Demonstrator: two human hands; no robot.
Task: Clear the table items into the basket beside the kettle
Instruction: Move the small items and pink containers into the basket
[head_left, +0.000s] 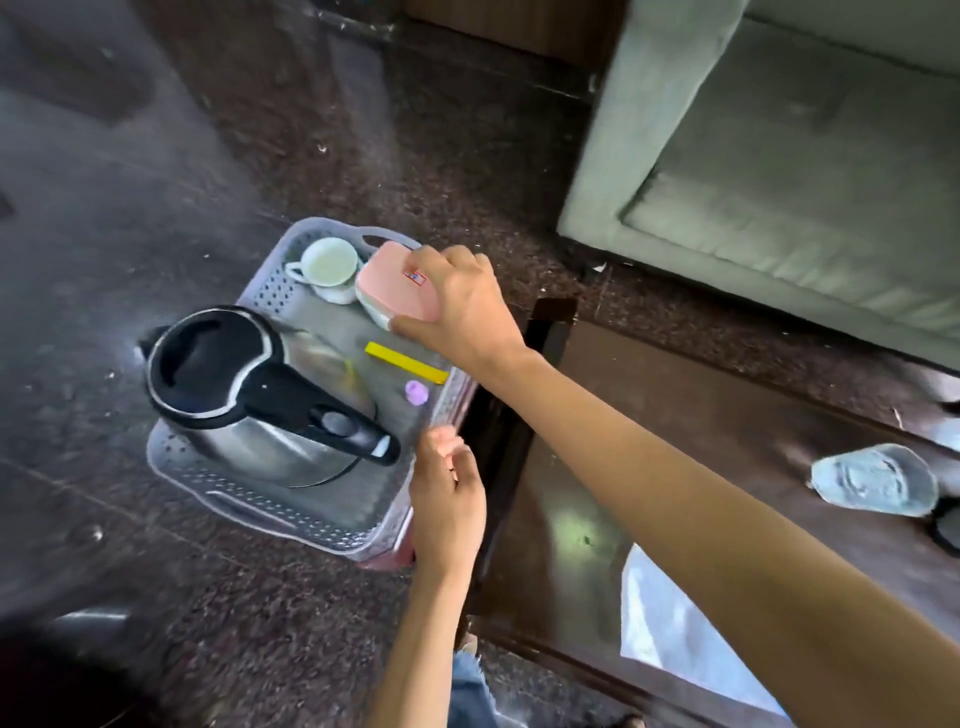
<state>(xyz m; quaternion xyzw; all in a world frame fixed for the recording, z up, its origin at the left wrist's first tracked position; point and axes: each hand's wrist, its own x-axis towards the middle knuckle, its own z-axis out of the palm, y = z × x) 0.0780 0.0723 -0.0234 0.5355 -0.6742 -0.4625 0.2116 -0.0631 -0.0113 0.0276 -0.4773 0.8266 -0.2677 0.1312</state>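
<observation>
A pale perforated basket (270, 499) is held out over the dark floor, left of the dark wooden table (675, 447). It holds a steel kettle with a black lid (244, 384), a white cup (327, 262), a yellow bar (408, 362) and a small purple piece (416, 392). My right hand (462, 306) is shut on a pink-lidded white box (395, 283) at the basket's far right corner. My left hand (447, 493) grips the basket's right rim near the table edge.
On the table's right side lies a clear plastic container (878, 480), with a dark round object (948, 525) at the frame edge. A white sheet (670, 629) lies near the table's front. A grey-green sofa (779, 156) stands beyond the table.
</observation>
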